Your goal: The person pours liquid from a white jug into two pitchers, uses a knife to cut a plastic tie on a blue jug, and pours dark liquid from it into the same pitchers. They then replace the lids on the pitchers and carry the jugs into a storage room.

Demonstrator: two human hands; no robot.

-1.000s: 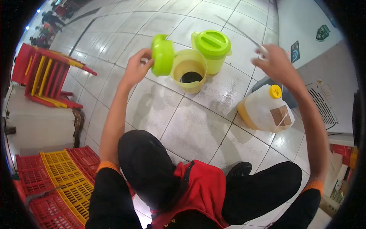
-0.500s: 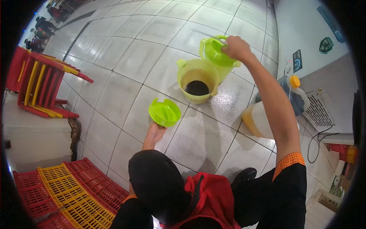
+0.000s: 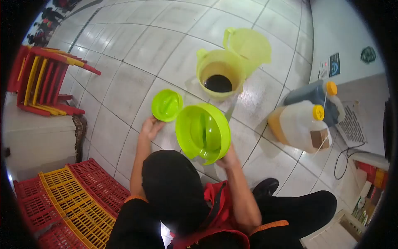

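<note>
My left hand (image 3: pixel 151 127) grips the lower edge of a bright green pitcher lid (image 3: pixel 167 112), its inner side turned up. Closer to me, my right hand (image 3: pixel 229 157) has hold of a second green lid (image 3: pixel 224 135), also showing its hollow side; most of the fingers are hidden behind it. Beyond both lids stands a pale yellow-green pitcher (image 3: pixel 219 57) on the tiles, uncovered, with dark liquid (image 3: pixel 218 83) at its bottom. Right behind it is another pitcher (image 3: pixel 251 45) of the same colour, lidless, its contents not clear.
Two jugs with yellow-orange caps, one with amber liquid (image 3: pixel 278 123) and one dark (image 3: pixel 304 92), stand at right beside a white appliance (image 3: pixel 344 50). Stacked red and yellow chairs (image 3: pixel 45 81) are at left, plastic crates (image 3: pixel 70 199) below. A cable (image 3: pixel 347 154) lies at right.
My right hand has taken the lid off the rear pitcher and brought it down towards me, turning it over. My left hand has moved slightly up and left with its lid.
</note>
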